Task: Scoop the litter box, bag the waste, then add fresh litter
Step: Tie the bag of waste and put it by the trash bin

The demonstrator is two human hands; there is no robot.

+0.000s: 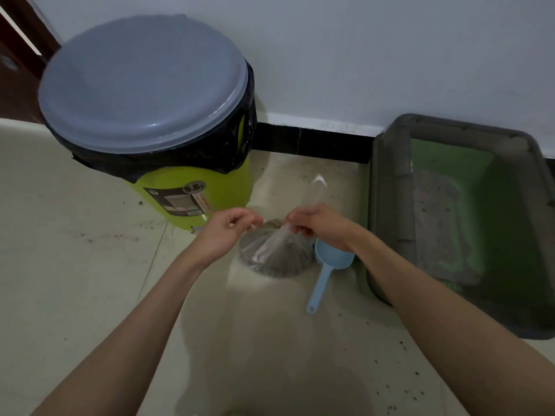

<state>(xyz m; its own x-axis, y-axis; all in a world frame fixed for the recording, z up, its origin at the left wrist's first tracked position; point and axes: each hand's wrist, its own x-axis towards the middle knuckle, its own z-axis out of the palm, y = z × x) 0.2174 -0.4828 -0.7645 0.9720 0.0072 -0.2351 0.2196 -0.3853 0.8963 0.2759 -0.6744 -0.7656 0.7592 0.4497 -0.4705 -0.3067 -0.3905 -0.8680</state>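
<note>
Legible text: one item only. Dark rectangular label (181, 199) on the front of the lime-green waste bin (192, 187), just below the edge of the black bin liner (168, 159). At the label's upper right, a rounded tab carries a capacity figure reading "9.6", followed by a small character that looks like "L"; blur makes that last character uncertain. Below the figure the label shows a pale product picture and, along its right side, a strip of fine reddish print, too small and smeared to read. A small round mark sits at the label's upper left corner; content not resolvable. No other readable text found.
</note>
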